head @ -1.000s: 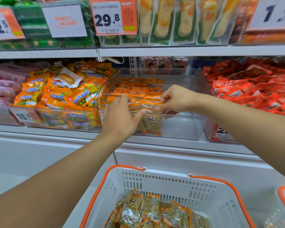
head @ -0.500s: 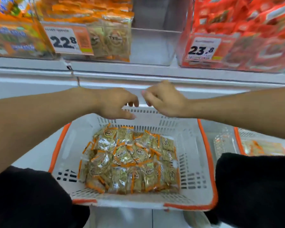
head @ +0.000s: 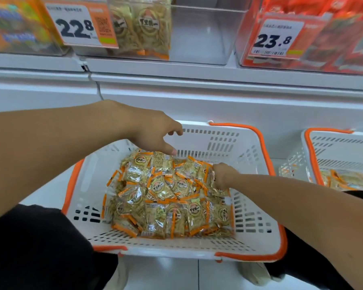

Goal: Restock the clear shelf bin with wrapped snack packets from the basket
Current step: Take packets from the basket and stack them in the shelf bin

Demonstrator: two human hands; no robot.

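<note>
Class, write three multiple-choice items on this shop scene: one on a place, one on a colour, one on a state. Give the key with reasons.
1. Where does the pile of snack packets lie?
A. In the white basket
B. On the floor
C. On top of the price tags

2. What colour is the basket's rim?
A. Green
B. Orange
C. Black

3. What is the right hand doing?
A. Hanging idle
B. Pressing a price tag
C. Gripping a packet in the pile

Key: 1 A, the packets fill the basket's bottom; 2 B, orange trim runs round its edge; 3 C, its fingers curl round a packet, while the left hand hovers above.
</note>
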